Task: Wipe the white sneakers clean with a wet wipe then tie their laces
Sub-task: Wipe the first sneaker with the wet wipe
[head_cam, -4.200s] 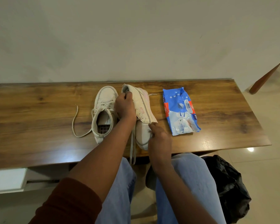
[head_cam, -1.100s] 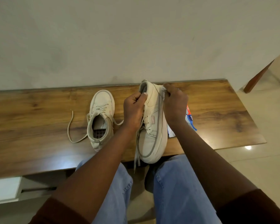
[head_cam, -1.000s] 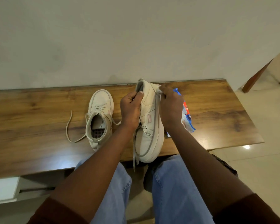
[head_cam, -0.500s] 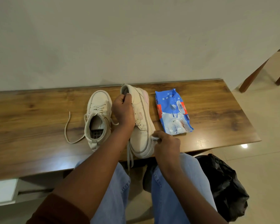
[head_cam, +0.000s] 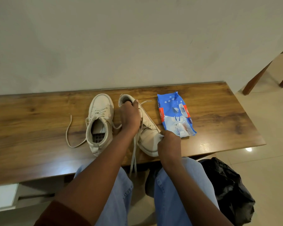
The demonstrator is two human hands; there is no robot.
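Observation:
Two white sneakers are on the wooden table [head_cam: 39, 124]. The left sneaker [head_cam: 100, 121] stands upright, its laces loose and trailing to the left. The right sneaker [head_cam: 148, 132] is tipped on its side, with its heel far from me and its toe near the front edge. My left hand [head_cam: 129, 118] grips it at the collar near the heel. My right hand [head_cam: 169, 144] pinches a small white wet wipe [head_cam: 161, 136] against the sneaker's toe side. Its laces hang over the table's front edge.
A blue pack of wet wipes [head_cam: 176, 116] lies right of the sneakers. A black plastic bag [head_cam: 227, 190] sits on the tiled floor by my right knee. Wooden chair legs [head_cam: 258, 79] stand at the far right. A wall runs directly behind the table.
A second ago my right hand wiped near the raised sneaker's heel. It has slid down to the toe side, and the sneaker has come back down onto the table, uncovering the wipes pack.

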